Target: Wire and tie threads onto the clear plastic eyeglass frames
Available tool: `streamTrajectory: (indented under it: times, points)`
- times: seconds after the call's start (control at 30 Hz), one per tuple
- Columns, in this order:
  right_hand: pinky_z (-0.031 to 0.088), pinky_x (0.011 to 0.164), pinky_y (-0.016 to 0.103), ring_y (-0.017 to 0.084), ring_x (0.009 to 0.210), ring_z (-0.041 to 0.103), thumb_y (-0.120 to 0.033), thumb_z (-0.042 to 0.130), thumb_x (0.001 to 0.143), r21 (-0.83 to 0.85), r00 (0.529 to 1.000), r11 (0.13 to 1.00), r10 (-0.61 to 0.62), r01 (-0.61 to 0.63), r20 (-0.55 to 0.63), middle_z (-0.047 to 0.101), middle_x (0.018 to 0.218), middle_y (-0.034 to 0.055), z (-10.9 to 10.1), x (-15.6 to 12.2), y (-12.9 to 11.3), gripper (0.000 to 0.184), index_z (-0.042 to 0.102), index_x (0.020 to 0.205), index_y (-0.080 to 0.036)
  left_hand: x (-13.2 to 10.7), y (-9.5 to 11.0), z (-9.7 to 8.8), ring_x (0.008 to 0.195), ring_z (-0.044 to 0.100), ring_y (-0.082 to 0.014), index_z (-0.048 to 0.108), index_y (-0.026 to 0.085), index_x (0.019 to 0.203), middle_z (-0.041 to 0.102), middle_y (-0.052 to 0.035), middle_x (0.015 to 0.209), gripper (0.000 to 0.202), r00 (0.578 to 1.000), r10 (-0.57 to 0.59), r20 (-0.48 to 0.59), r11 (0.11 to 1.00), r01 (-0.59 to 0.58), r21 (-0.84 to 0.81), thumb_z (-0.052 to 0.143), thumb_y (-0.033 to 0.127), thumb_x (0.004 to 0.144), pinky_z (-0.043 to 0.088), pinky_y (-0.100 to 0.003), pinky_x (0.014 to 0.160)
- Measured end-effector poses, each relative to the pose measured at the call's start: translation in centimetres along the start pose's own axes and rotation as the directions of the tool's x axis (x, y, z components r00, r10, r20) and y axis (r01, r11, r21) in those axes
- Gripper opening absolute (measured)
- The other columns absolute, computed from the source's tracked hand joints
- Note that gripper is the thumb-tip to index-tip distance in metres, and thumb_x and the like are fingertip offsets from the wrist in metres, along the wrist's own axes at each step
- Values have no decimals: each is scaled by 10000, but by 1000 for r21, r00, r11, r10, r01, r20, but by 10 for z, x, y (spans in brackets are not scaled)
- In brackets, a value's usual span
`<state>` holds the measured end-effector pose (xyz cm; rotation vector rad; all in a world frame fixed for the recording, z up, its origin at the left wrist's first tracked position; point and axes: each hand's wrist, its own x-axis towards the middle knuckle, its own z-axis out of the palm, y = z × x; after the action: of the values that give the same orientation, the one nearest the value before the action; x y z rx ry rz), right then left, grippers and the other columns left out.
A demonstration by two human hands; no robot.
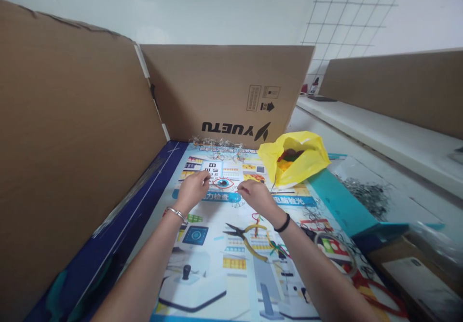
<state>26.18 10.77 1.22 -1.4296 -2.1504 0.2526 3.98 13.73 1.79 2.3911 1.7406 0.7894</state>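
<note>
Yellow-handled pliers (244, 236) lie flat on the printed poster sheet (217, 283) covering the table, dark jaws pointing left. They sit just nearer to you than your right hand (255, 196), and neither hand touches them. Red and green wire scraps (278, 250) are tangled about the handles.

Your left hand (193, 189) and right hand hover close together over the eye graphic on the sheet. Each hand has its fingertips pinched together; what they pinch is too fine to identify.

Surface: the poster is blue and white with small pictures and Chinese text, and has a dark-blue border on the left. An open yellow plastic bag (294, 160) sits at its far right, with red and orange contents showing. Small silvery bits (217, 142) line the foot of the brown cardboard back wall (217, 86), which is printed YUETU upside down. A second cardboard wall (72, 143) stands to the left. A grey heap of metal pieces (365, 194) lies to the right.

Room: white walls, wire grid panel (354, 18) upper right.
</note>
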Motion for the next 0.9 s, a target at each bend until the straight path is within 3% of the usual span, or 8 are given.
streamTrajectory:
  times: [0.17,0.5,0.9]
  points:
    - [385,689,214,130,752,584,-170,512,798,-25,999,999,33,-33,-1,650,774,20,1,0,0,134,627,733,-189,0,-4,1,652,564,-139,572,215,782,644,10,741,127,997,-72,34,991,75,-111,467,162,734,360,-222,572]
    - [356,655,223,143,761,569,-224,498,826,-185,987,973,117,-136,-108,644,815,19,10,-2,-7,130,619,787,-202,0,-3,8,619,585,-134,589,211,758,644,19,661,111,976,-213,37,949,215,-231,485,216,717,364,-217,548]
    - [360,673,238,159,797,569,-230,414,887,-362,972,912,128,-193,-195,629,835,55,19,9,-16,192,590,828,-178,-9,15,-2,638,588,-146,595,215,768,648,9,665,123,968,-250,-24,945,239,-222,474,226,750,357,-221,566]
